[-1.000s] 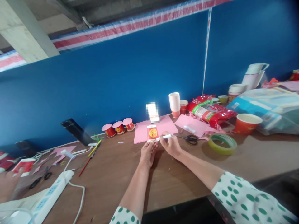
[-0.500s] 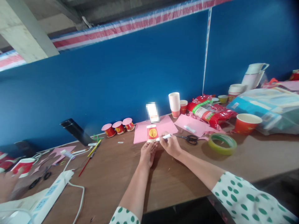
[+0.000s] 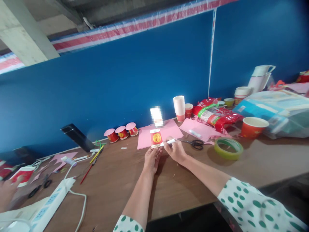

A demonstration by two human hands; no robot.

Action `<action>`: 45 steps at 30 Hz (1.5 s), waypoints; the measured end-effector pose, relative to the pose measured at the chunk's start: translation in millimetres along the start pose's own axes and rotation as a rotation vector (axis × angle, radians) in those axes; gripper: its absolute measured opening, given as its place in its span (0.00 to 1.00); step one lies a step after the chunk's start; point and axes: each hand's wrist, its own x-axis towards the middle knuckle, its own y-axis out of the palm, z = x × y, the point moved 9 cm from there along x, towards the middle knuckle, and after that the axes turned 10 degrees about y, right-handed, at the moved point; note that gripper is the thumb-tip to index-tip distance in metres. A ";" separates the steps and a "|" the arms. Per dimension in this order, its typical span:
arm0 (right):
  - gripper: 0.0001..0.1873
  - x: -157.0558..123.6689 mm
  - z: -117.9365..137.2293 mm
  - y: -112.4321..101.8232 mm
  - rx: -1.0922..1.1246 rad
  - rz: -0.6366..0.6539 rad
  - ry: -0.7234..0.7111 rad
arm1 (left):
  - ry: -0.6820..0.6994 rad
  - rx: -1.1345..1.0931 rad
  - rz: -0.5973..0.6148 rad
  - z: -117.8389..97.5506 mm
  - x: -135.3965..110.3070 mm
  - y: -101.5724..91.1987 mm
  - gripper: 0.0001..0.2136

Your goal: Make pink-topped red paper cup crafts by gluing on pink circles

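Near the middle of the table, my left hand (image 3: 152, 158) is closed on the lower end of a red paper cup (image 3: 156, 138) with a gold emblem. My right hand (image 3: 175, 150) grips a white marker (image 3: 171, 141), whose tip end points left at the cup's lower edge. Whether the tip touches the cup I cannot tell. Pink paper sheets (image 3: 143, 138) lie just behind the cup. Black-handled scissors (image 3: 197, 144) rest to the right of my right hand, partly behind it.
Three red cups with pink discs (image 3: 122, 132) stand along the blue partition (image 3: 108, 80). To the right are a tape roll (image 3: 228, 149), an orange cup (image 3: 253, 128), stacked cups (image 3: 179, 108) and a red package (image 3: 217, 114). At left lie a power strip (image 3: 51, 201) and another person's hand (image 3: 9, 193).
The view has shifted very slightly. Both hands keep their hold on the cup and the marker, with hardly any movement between them.
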 end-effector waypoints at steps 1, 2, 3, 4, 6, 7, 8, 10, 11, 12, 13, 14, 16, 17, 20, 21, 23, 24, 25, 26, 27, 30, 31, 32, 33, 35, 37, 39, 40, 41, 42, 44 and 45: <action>0.08 0.0 0.2 -0.2 0.001 -0.002 0.000 | 0.000 -0.002 0.004 0.5 0.5 -0.2 0.08; 0.08 0.1 0.5 -0.4 -0.001 -0.004 -0.001 | 0.000 -0.004 0.008 0.8 0.9 -0.4 0.08; 0.08 0.1 1.1 -0.6 -0.006 -0.005 -0.003 | 0.000 -0.005 0.012 1.1 1.3 -0.5 0.08; 0.08 0.2 1.7 -1.0 -0.012 -0.008 -0.005 | 0.000 -0.004 0.015 1.3 1.6 -0.5 0.08; 0.08 0.5 3.0 -2.2 -0.021 -0.016 -0.008 | 0.001 0.001 0.014 1.5 1.9 -1.1 0.07; 0.08 0.7 3.5 -2.9 -0.023 -0.018 -0.008 | 0.001 0.004 0.014 1.5 1.9 -1.1 0.07; 0.08 0.9 3.9 -3.7 -0.024 -0.023 -0.008 | 0.001 0.004 0.016 1.4 1.8 -0.9 0.08; 0.08 1.2 4.1 -5.6 -0.025 -0.036 -0.005 | 0.002 0.002 0.018 1.2 1.5 -0.4 0.08; 0.08 1.4 4.1 -6.6 -0.025 -0.043 -0.005 | 0.001 0.001 0.016 1.1 1.3 -0.3 0.09; 0.08 1.4 4.3 -7.4 -0.026 -0.050 -0.006 | -0.001 0.001 0.013 1.1 1.0 -0.2 0.09; 0.07 1.5 4.5 -7.8 -0.026 -0.053 -0.009 | -0.001 0.001 0.007 1.0 0.6 -0.4 0.09; 0.07 1.5 4.8 -7.9 -0.026 -0.053 -0.013 | -0.004 0.002 0.002 1.0 0.3 -0.5 0.09; 0.07 1.5 4.6 -7.5 -0.027 -0.049 -0.014 | -0.007 0.002 0.000 0.9 -0.3 -0.2 0.09; 0.07 1.6 4.0 -7.5 -0.030 -0.050 -0.008 | -0.007 0.002 0.001 0.8 -0.4 0.0 0.09; 0.07 1.7 1.4 -8.2 -0.037 -0.058 0.019 | -0.007 0.004 0.009 0.7 -0.3 0.2 0.08; 0.07 1.6 1.0 -8.2 -0.037 -0.059 0.023 | -0.005 0.004 0.010 0.6 -0.2 0.2 0.08; 0.07 1.2 1.1 -8.2 -0.028 -0.057 0.020 | 0.000 0.003 0.010 0.2 -0.1 0.2 0.08; 0.07 1.0 1.4 -8.4 -0.022 -0.058 0.017 | 0.002 0.002 0.009 0.0 -0.1 0.3 0.07; 0.07 0.9 1.5 -8.8 -0.017 -0.061 0.015 | 0.003 0.001 0.008 -0.2 -0.3 0.4 0.07; 0.07 0.8 1.6 -9.2 -0.015 -0.065 0.014 | 0.003 0.000 0.008 -0.3 -0.5 0.7 0.07; 0.07 0.7 1.8 -9.4 -0.014 -0.068 0.012 | 0.002 -0.001 0.009 -0.4 -0.7 1.0 0.07; 0.07 0.8 2.0 -9.6 -0.023 -0.074 0.007 | 0.000 0.003 0.010 -0.6 -1.3 1.5 0.08; 0.07 0.9 1.9 -9.1 -0.025 -0.070 0.007 | 0.003 0.002 0.012 -0.8 -1.3 1.5 0.09; 0.07 1.0 1.7 -8.6 -0.024 -0.065 0.009 | 0.004 0.000 0.014 -0.7 -1.1 1.3 0.09; 0.07 1.1 1.3 -8.0 -0.023 -0.058 0.012 | 0.008 -0.003 0.016 -0.7 -0.8 1.1 0.09; 0.07 1.2 0.7 -6.7 -0.020 -0.044 0.017 | 0.012 -0.011 0.024 -0.3 -0.1 0.5 0.09; 0.07 1.4 0.5 -5.9 -0.026 -0.037 0.018 | 0.013 -0.019 0.026 0.4 0.8 -0.6 0.09; 0.07 1.6 0.3 -4.9 -0.038 -0.030 0.018 | 0.014 -0.024 0.022 0.8 1.7 -1.9 0.09; 0.07 1.6 0.2 -4.4 -0.041 -0.026 0.018 | 0.014 -0.024 0.017 0.9 2.0 -2.6 0.09; 0.07 1.6 0.0 -3.9 -0.043 -0.022 0.019 | 0.014 -0.023 0.015 0.9 2.3 -3.0 0.09; 0.07 1.6 -0.3 -3.6 -0.043 -0.021 0.019 | 0.013 -0.022 0.015 1.1 2.6 -3.1 0.09; 0.06 1.3 -0.7 -3.4 -0.038 -0.023 0.021 | 0.011 -0.019 0.021 1.4 2.9 -2.6 0.08; 0.07 1.1 -0.9 -3.3 -0.034 -0.024 0.022 | 0.011 -0.019 0.023 1.4 3.0 -2.3 0.08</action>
